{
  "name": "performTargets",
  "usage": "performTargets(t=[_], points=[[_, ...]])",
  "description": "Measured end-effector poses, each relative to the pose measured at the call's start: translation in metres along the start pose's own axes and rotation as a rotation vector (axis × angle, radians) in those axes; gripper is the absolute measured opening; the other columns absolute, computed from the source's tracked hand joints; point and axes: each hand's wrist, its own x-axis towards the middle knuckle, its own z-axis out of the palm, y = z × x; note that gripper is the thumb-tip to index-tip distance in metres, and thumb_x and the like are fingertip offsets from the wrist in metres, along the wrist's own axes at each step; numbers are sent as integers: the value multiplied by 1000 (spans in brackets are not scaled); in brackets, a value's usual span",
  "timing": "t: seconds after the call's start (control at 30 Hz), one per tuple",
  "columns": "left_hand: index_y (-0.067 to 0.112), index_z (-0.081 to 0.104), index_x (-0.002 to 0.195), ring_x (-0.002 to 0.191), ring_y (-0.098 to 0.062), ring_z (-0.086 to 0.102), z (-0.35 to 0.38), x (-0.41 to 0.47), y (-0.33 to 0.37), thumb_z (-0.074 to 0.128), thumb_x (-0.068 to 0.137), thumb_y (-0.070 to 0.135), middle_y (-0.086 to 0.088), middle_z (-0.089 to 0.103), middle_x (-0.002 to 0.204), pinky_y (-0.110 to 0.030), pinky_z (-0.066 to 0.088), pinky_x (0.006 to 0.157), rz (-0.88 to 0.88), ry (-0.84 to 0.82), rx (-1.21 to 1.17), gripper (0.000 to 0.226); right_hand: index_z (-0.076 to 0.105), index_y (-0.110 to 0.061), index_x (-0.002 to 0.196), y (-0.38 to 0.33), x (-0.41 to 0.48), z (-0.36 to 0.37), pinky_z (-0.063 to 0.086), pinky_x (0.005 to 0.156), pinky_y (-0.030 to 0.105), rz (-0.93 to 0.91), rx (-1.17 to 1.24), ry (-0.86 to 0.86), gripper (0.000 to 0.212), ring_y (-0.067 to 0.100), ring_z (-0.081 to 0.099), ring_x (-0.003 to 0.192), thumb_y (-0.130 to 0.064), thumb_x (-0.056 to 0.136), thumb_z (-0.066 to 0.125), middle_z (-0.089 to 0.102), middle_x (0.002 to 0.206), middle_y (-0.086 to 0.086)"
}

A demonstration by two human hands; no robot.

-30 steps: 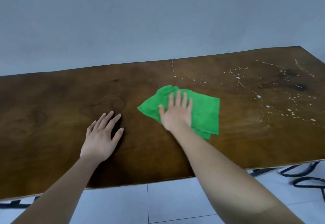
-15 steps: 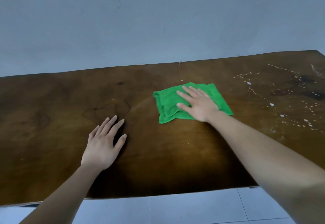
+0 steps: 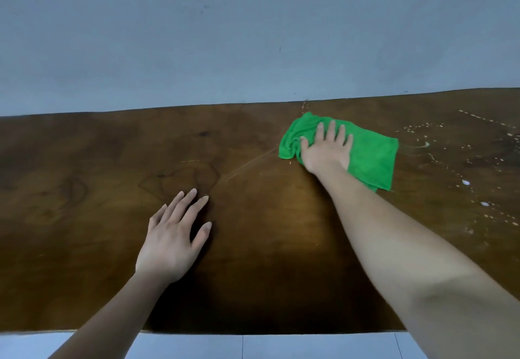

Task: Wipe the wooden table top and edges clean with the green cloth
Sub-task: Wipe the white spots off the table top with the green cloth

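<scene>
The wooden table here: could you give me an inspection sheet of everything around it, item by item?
Surface: dark brown wooden table top, with white specks and droplets across its right part; a faint streak left of the cloth.
Job's things: crumpled green cloth lying flat near the far edge.
Clutter: nothing seen.
Hands: right hand pressed flat on the cloth, fingers spread; left hand flat on bare wood, holding nothing.
Cables: nothing seen.
Surroundings: plain grey-blue wall behind the table; pale tiled floor below the near edge.
</scene>
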Motion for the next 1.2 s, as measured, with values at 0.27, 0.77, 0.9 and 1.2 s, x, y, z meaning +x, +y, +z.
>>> performTargets(t=[0.27,0.77,0.9,1.2], points=[[43,25,172,168,-4,-5,0,1,-2,13,109,76,16,15,182,-44,8,137,1,-13,18,73,-1,-27,175,-139,-83,37,-7,133,62,-556,-48,-15,85,38,-11,167,-74,104,-2,-10,181,10],[53,15,171,165,3,-15,-4,4,-1,11,103,85,28,0,180,-43,2,136,-16,-58,-11,75,7,-40,174,-48,68,-22,0,136,49,-594,-40,-52,79,19,-3,169,-79,106,14,-3,183,-5],[51,19,171,165,3,-12,-3,2,-1,14,105,82,27,3,181,-40,2,135,-7,-40,-8,74,8,-35,175,-7,100,-33,1,136,51,-437,-16,-18,80,23,-1,169,-78,107,13,-1,183,-2],[47,21,172,167,0,-11,-4,2,0,15,107,79,22,6,182,-43,6,137,3,-31,-16,73,2,-29,176,-13,71,-12,0,135,56,-168,-8,15,79,32,-4,169,-70,108,7,-5,183,6]])
